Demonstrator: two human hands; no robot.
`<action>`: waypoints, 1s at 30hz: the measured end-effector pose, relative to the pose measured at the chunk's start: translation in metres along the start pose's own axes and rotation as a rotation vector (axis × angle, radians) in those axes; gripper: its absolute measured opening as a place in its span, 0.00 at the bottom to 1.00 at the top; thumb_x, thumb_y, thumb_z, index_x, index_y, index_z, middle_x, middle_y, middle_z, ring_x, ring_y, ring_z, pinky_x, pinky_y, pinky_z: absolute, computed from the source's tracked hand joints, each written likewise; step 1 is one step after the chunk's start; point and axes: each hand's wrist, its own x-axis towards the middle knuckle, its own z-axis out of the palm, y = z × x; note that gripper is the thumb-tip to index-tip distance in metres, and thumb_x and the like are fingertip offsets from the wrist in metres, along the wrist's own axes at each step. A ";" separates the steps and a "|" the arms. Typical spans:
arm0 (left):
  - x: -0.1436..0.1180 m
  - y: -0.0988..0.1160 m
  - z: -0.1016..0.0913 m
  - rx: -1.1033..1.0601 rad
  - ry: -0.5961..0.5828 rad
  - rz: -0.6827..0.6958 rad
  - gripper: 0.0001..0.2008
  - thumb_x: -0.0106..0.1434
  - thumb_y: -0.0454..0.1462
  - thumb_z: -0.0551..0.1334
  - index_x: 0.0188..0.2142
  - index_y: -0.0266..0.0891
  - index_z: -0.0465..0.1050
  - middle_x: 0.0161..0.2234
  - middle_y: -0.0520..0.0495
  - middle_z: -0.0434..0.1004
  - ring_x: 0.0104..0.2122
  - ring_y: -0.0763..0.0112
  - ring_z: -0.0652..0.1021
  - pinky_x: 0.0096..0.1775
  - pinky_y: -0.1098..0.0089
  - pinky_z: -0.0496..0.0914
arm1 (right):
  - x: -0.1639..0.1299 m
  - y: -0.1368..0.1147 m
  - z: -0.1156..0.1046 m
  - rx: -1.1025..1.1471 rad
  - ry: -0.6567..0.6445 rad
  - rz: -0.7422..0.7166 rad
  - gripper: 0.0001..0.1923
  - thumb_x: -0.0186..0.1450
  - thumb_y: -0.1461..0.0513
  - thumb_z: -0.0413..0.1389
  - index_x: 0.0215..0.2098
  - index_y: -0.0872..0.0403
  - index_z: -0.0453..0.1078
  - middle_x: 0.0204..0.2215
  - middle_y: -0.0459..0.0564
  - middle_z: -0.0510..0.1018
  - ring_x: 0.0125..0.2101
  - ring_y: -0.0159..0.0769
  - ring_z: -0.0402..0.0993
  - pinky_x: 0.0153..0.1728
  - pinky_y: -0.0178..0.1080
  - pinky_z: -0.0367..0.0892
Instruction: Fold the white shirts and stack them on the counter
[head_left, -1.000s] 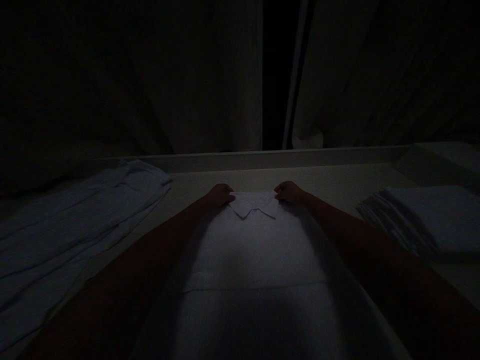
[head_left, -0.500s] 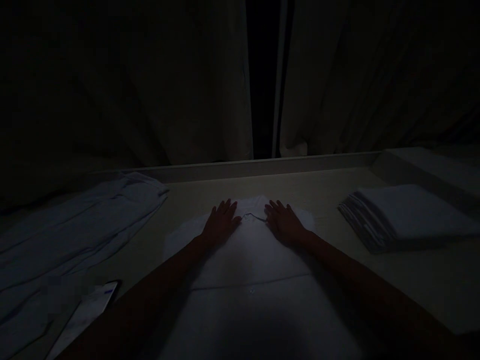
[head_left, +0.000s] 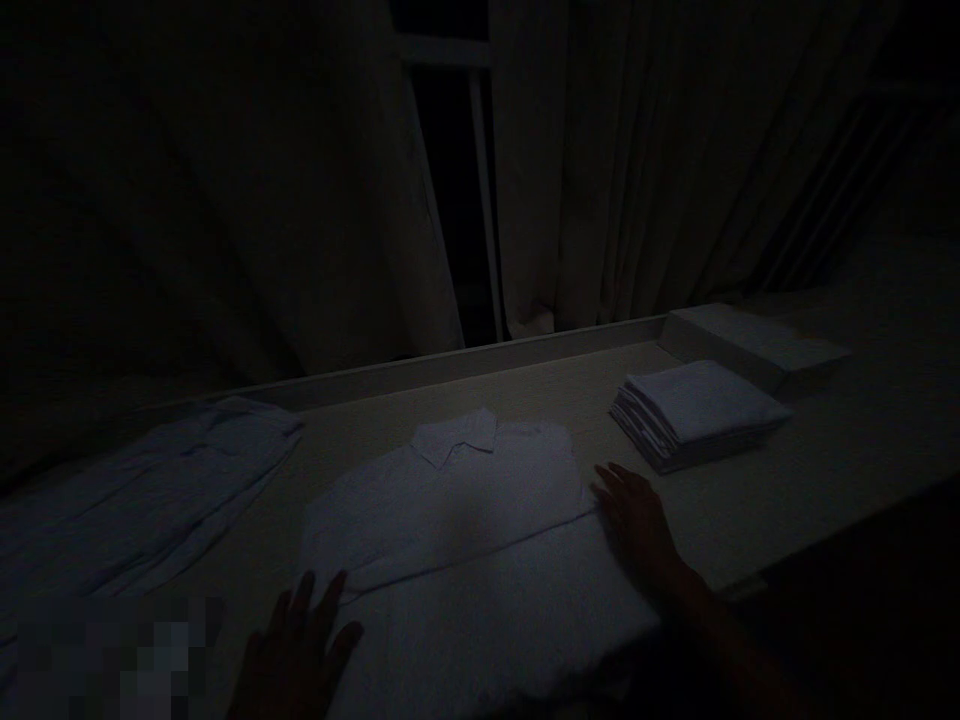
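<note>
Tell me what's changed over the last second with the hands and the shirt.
Both hands left the collar: they let go of it, pressed flat beside it, then slid toward the person. Now the left hand lies open at the white shirt's near left edge, the right hand at its right side. The folded stack and the loose garment stayed put.

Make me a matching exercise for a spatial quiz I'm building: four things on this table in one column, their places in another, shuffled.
Things:
1. collared shirt
2. stack of folded cloths
3. crumpled garment
4. right hand

Places:
A. far left of the table
B. at the shirt's right edge
C. spread flat in the middle
D. right side, by the raised ledge

Pairs: 1-C, 2-D, 3-A, 4-B
</note>
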 end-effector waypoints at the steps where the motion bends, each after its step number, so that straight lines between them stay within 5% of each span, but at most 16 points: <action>1: -0.003 -0.001 0.001 0.020 -0.010 0.006 0.29 0.65 0.47 0.47 0.65 0.52 0.52 0.69 0.51 0.42 0.67 0.52 0.46 0.60 0.42 0.51 | -0.002 -0.007 0.002 -0.039 -0.060 -0.054 0.24 0.72 0.53 0.40 0.62 0.50 0.61 0.62 0.52 0.63 0.61 0.45 0.56 0.60 0.54 0.53; 5: -0.002 0.010 -0.003 0.059 -0.007 0.008 0.29 0.66 0.49 0.47 0.66 0.52 0.49 0.70 0.48 0.39 0.67 0.47 0.46 0.59 0.41 0.51 | -0.009 -0.016 0.016 -0.175 -0.262 -0.123 0.27 0.72 0.51 0.36 0.67 0.47 0.50 0.66 0.47 0.54 0.66 0.49 0.43 0.62 0.60 0.43; 10: -0.005 0.008 -0.016 -0.116 0.082 -0.102 0.34 0.65 0.51 0.51 0.67 0.45 0.46 0.69 0.43 0.43 0.66 0.54 0.52 0.60 0.51 0.54 | -0.021 -0.002 0.036 -0.273 -0.215 -0.120 0.28 0.72 0.52 0.32 0.69 0.46 0.44 0.68 0.46 0.49 0.66 0.50 0.40 0.61 0.61 0.42; 12: -0.010 -0.006 -0.021 -0.183 0.174 -0.290 0.36 0.64 0.51 0.51 0.66 0.34 0.48 0.66 0.36 0.51 0.64 0.56 0.58 0.59 0.57 0.59 | -0.021 0.003 0.043 -0.288 -0.210 -0.123 0.28 0.72 0.51 0.32 0.69 0.46 0.44 0.68 0.47 0.49 0.66 0.51 0.40 0.60 0.62 0.43; 15: -0.020 -0.024 -0.029 -0.190 0.185 -0.448 0.30 0.62 0.52 0.53 0.54 0.30 0.68 0.53 0.34 0.71 0.54 0.55 0.70 0.55 0.59 0.63 | -0.017 0.007 0.048 -0.306 -0.218 -0.125 0.29 0.72 0.51 0.32 0.69 0.45 0.43 0.68 0.46 0.49 0.66 0.52 0.40 0.59 0.63 0.45; 20: -0.012 -0.014 -0.043 -0.138 0.127 -0.390 0.27 0.60 0.55 0.55 0.47 0.37 0.75 0.45 0.38 0.75 0.48 0.53 0.72 0.51 0.58 0.62 | -0.005 0.005 0.044 -0.360 -0.251 -0.090 0.29 0.71 0.52 0.34 0.68 0.47 0.48 0.67 0.51 0.53 0.65 0.54 0.45 0.57 0.67 0.46; 25: 0.020 0.004 -0.041 -0.226 0.057 -0.415 0.22 0.59 0.49 0.57 0.45 0.38 0.75 0.43 0.38 0.76 0.45 0.55 0.73 0.45 0.62 0.64 | 0.009 -0.021 0.038 -0.374 -0.154 -0.240 0.28 0.69 0.59 0.39 0.64 0.59 0.57 0.66 0.59 0.52 0.66 0.51 0.40 0.61 0.60 0.41; 30: 0.040 -0.001 -0.030 -0.266 0.087 -0.431 0.15 0.57 0.45 0.58 0.38 0.39 0.75 0.40 0.39 0.76 0.43 0.55 0.74 0.42 0.62 0.64 | 0.020 -0.050 0.056 -0.256 -0.215 -0.189 0.30 0.71 0.52 0.36 0.67 0.55 0.51 0.67 0.57 0.50 0.66 0.48 0.44 0.60 0.55 0.49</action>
